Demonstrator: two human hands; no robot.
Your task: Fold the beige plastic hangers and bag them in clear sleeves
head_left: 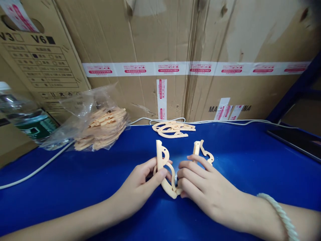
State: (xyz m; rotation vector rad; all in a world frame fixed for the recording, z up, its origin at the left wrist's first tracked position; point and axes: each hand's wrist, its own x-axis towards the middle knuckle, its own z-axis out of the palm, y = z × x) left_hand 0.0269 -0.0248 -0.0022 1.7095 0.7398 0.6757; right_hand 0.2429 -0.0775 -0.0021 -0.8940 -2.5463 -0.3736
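While both hands work close together over the blue table (75,201), with twelve o'clock pointing straight ahead from the gap between them, the left hand (146,180) is at nine and pinches a cream hanger part (159,160), thumb on the near face and fingers mostly hidden behind. This part stands on a slant, its straight end pointing up to eleven and its curved end reaching down to six, where it meets the right fingertips. The right hand (205,187), at three, has its fingers curled around a second cream part (197,147) whose tip shows above them; how firmly they grip it cannot be told. At two, just beyond those fingers, a hook-shaped piece (209,155) shows; whether it is joined to the second part is unclear. A pile of similar pieces (173,129) lies at twelve, before a cardboard box (150,43). At ten is a clear plastic bag (80,97) of more pieces, with a green-labelled bottle (35,125) to its left
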